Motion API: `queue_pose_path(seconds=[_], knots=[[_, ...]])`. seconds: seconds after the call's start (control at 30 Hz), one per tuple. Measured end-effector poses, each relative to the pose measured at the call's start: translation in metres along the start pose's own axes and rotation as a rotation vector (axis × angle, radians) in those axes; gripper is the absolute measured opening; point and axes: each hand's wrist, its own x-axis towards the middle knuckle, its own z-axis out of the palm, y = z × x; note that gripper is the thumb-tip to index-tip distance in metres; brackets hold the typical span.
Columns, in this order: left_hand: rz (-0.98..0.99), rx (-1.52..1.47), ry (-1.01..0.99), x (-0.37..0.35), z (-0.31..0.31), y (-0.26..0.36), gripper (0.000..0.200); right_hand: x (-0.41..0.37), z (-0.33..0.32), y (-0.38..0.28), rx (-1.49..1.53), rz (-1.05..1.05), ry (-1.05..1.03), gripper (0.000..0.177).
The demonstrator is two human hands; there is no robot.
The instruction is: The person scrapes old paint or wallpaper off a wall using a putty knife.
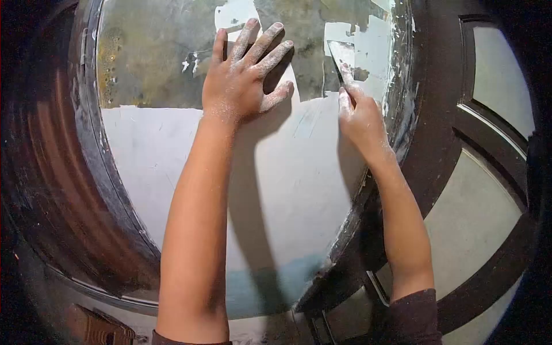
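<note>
My left hand lies flat with fingers spread at the top of the panel, white powder on the fingers. Under its palm and fingertips runs a strip of white coating, partly hidden by the hand. My right hand, also powdery, grips a putty knife whose blade lies against the panel near the right edge. The handle is mostly covered by my fingers. The panel's upper part is a bare, mottled grey-green surface with patches of white. Below it stretches a smooth white layer.
A dark frame spotted with white flakes borders the panel on the right. Further right stands a dark door with pale panels. Brown, glossy wood is at the left. A brown slatted object sits at the bottom left.
</note>
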Motion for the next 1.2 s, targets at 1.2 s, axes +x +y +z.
queue_pose_path(seconds=[1.2], knots=[[-0.015, -0.005, -0.015, 0.001, -0.003, 0.002, 0.065, 0.024, 0.004, -0.006, 0.128, -0.032, 0.1, 0.047]])
